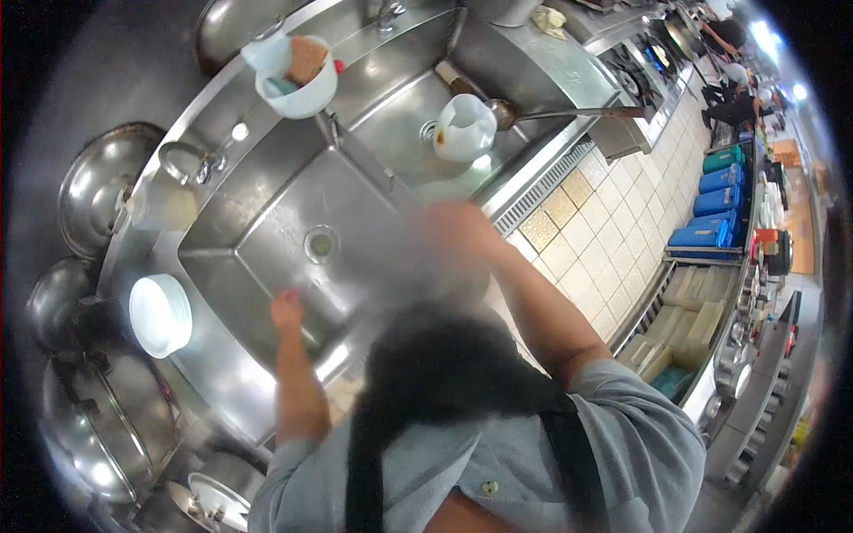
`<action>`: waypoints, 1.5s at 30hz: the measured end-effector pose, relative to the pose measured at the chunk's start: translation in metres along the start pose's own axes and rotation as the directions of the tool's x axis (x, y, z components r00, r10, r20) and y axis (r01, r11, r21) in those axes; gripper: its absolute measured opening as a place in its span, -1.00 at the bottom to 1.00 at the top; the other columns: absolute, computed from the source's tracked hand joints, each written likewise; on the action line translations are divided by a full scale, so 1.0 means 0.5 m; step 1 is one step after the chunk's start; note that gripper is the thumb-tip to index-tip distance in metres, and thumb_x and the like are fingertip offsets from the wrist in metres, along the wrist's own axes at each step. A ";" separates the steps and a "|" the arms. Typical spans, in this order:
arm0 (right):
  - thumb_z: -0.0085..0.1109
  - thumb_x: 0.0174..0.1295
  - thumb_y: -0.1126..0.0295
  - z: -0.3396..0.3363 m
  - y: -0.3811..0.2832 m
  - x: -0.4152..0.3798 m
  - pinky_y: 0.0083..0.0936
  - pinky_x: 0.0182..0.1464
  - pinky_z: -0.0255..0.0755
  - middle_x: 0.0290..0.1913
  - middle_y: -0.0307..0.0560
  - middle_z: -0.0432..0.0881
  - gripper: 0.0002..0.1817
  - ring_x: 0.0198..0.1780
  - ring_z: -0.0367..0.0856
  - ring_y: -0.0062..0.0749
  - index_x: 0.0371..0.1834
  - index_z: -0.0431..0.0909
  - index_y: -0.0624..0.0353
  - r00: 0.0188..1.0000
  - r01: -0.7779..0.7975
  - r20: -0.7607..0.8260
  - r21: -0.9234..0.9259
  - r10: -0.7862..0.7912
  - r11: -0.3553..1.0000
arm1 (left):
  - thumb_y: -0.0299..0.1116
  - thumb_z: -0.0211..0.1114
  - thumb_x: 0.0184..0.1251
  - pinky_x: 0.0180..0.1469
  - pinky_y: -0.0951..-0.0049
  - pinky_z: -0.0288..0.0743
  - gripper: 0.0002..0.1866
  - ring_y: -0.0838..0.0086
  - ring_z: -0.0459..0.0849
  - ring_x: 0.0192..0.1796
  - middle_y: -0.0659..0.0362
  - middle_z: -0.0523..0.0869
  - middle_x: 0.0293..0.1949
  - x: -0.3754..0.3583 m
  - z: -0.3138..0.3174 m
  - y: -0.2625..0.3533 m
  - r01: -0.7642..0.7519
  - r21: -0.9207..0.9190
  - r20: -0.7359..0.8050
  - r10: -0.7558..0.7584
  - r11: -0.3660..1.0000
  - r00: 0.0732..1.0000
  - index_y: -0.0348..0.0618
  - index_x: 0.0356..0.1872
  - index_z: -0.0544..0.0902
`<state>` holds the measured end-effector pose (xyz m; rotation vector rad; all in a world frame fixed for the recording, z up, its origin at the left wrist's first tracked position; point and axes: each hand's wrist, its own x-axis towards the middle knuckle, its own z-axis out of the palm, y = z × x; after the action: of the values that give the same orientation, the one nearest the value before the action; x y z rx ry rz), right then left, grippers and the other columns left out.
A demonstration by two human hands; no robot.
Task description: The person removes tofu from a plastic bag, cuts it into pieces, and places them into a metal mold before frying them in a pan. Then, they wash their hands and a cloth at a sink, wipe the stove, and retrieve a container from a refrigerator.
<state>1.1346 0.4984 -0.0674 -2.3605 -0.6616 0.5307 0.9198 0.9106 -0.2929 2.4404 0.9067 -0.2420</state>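
Note:
My left hand (286,313) hangs over the near-left part of a steel sink basin (280,213), its fingers small and indistinct. My right hand (458,233) is over the sink's front side, near the divider between the two basins; a hazy smear across the view blurs its fingers. Beyond it, in the other basin, a white plastic jug (465,129) with a brown stain sits beside a long-handled ladle (502,114). A drain (321,243) with something green in it lies between my hands and the faucet (200,164).
A white tub (298,93) holding a brown scrub pad stands at the divider's back end. Stacked white lids (160,315) rest on the left ledge, near large steel pot lids (107,191). Tiled floor (591,231), blue bins (711,200) and distant people (742,98) are to the right.

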 end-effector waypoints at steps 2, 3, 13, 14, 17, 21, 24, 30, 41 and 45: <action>0.14 0.27 0.34 -0.050 0.037 -0.041 -0.25 0.01 0.51 -0.07 0.20 0.67 -0.71 -0.04 0.66 0.08 0.00 0.61 0.22 0.999 -0.018 -0.042 0.094 0.022 0.995 | -0.06 0.19 0.36 -0.14 0.07 0.56 -0.65 0.09 0.74 -0.23 0.09 0.77 -0.29 -0.052 0.007 -0.030 -0.136 0.301 0.069 0.120 0.944 0.990 -0.07 -0.03 0.66; 0.14 0.28 0.34 -0.076 0.060 -0.065 -0.27 0.03 0.52 -0.06 0.20 0.67 -0.70 -0.03 0.65 0.09 0.01 0.61 0.24 0.997 -0.033 -0.066 0.183 0.046 0.982 | -0.06 0.19 0.36 -0.14 0.07 0.56 -0.65 0.09 0.74 -0.23 0.09 0.77 -0.29 -0.062 0.016 -0.047 -0.137 0.307 0.057 0.125 0.942 0.990 -0.07 -0.03 0.66; 0.28 0.20 0.23 -0.191 0.516 -0.433 -0.24 0.25 0.40 0.12 0.19 0.63 -0.57 0.20 0.56 0.06 0.12 0.62 0.17 0.851 -0.510 -0.135 0.016 0.507 0.860 | -0.18 0.41 0.18 0.33 0.19 0.35 -0.32 -0.01 0.53 0.25 -0.22 0.55 0.20 -0.060 0.015 0.370 -0.101 -0.181 -0.566 -0.020 0.978 0.824 -0.42 0.25 0.44; 0.29 0.19 0.23 -0.179 0.575 -0.481 -0.25 0.26 0.40 0.12 0.19 0.62 -0.57 0.20 0.56 0.05 0.11 0.62 0.17 0.820 -0.554 -0.158 0.023 0.551 0.832 | -0.19 0.42 0.16 0.36 0.17 0.31 -0.32 -0.03 0.49 0.28 -0.23 0.53 0.22 -0.081 -0.009 0.458 -0.134 -0.164 -0.549 0.022 0.977 0.836 -0.40 0.25 0.45; 0.31 0.18 0.22 -0.157 0.666 -0.619 -0.28 0.22 0.43 0.10 0.19 0.64 -0.57 0.16 0.59 0.01 0.08 0.64 0.19 0.704 -0.688 -0.164 0.083 0.691 0.721 | -0.19 0.43 0.14 0.40 0.10 0.24 -0.33 -0.06 0.41 0.34 -0.23 0.48 0.27 -0.083 0.002 0.663 -0.265 -0.226 -0.541 0.105 0.937 0.834 -0.26 0.28 0.47; 0.33 0.16 0.27 -0.043 0.814 -0.780 -0.32 0.11 0.50 0.00 0.21 0.69 -0.61 0.05 0.67 -0.06 0.00 0.67 0.26 0.602 -0.775 -0.131 0.144 0.788 0.616 | -0.19 0.43 0.17 0.46 0.03 0.13 -0.33 -0.11 0.25 0.43 -0.15 0.35 0.40 -0.075 0.030 0.870 -0.460 -0.148 -0.513 0.330 0.876 0.793 -0.07 0.33 0.44; 0.29 0.17 0.24 -0.008 0.826 -0.850 -0.24 0.02 0.50 -0.09 0.19 0.70 -0.66 -0.07 0.67 0.02 -0.06 0.69 0.22 0.592 -0.801 -0.006 0.104 0.806 0.590 | -0.17 0.42 0.18 0.48 0.01 0.06 -0.31 -0.11 0.18 0.47 -0.11 0.29 0.44 -0.063 0.051 1.014 -0.562 -0.120 -0.482 0.447 0.818 0.754 -0.05 0.35 0.42; 0.19 0.30 0.16 0.275 1.135 -1.086 -0.24 -0.11 0.54 -0.17 -0.04 0.73 -0.68 -0.23 0.67 -0.14 -0.02 0.67 0.12 0.467 -0.829 0.136 0.412 0.874 0.379 | -0.02 0.37 0.22 0.49 -0.06 0.03 -0.31 -0.17 0.12 0.49 -0.10 0.26 0.46 0.038 0.129 1.314 -0.711 -0.136 -0.410 0.615 0.689 0.674 0.02 0.36 0.43; 0.19 0.31 0.32 -0.291 0.761 -0.791 -0.18 -0.19 0.49 0.00 -0.06 0.66 -0.62 -0.08 0.63 -0.15 0.18 0.56 0.15 0.043 -0.601 0.107 0.797 0.993 -0.060 | 0.08 0.23 0.33 0.52 -0.09 -0.15 -0.33 -0.12 -0.08 0.56 -0.08 0.04 0.54 0.337 0.244 1.907 -0.836 0.222 -0.164 0.864 0.503 0.476 0.16 0.43 0.37; 0.15 0.32 0.29 -0.306 0.822 -0.800 -0.15 -0.11 0.51 0.13 -0.03 0.62 -0.56 -0.04 0.62 -0.14 0.25 0.52 0.19 0.137 -0.745 0.178 0.666 0.974 -0.017 | -0.05 0.19 0.35 0.50 -0.09 -0.05 -0.38 -0.02 0.06 0.53 -0.01 0.19 0.49 0.457 0.387 1.914 -0.757 0.233 -0.186 0.793 0.610 0.581 0.12 0.42 0.34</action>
<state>1.0288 -0.0804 -0.1453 -1.7512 1.2936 0.6503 1.7181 0.3225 -0.1418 2.7739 -0.1911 0.3873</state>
